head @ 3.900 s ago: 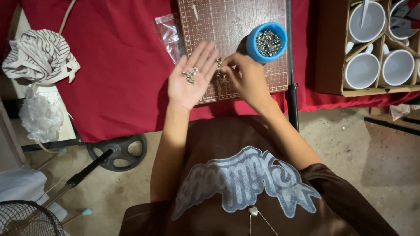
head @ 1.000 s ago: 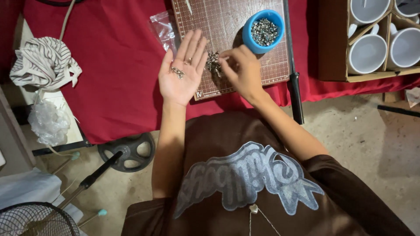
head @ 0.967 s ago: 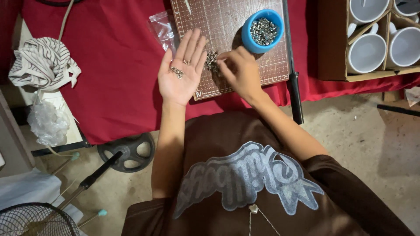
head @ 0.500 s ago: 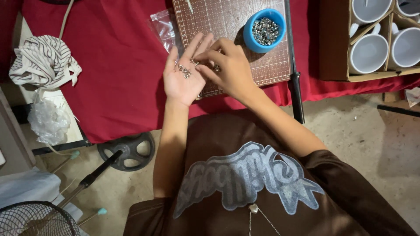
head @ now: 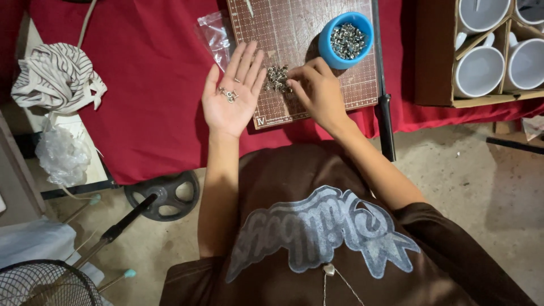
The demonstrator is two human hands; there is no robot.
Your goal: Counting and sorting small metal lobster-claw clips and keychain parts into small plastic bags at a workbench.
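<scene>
**Over the cutting mat: loose hardware on an open palm**

On the brown cutting mat [head: 317, 51], your right hand [head: 320, 93] was curled, fingertips pinching into the small metal pieces [head: 276, 78]. Your left hand [head: 232, 96] lay flat open, palm up, cradling a few pieces. Any tilt could have spilled them onto the red cloth [head: 147, 85].

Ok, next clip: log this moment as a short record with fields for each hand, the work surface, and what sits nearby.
left hand: open, palm up, a few small silver metal pieces on it
right hand: fingertips at the loose pile of small silver pieces
surface: brown gridded cutting mat on red tablecloth
nearby: round blue bowl of silver pieces; clear plastic bag; white mugs in cardboard box
</scene>
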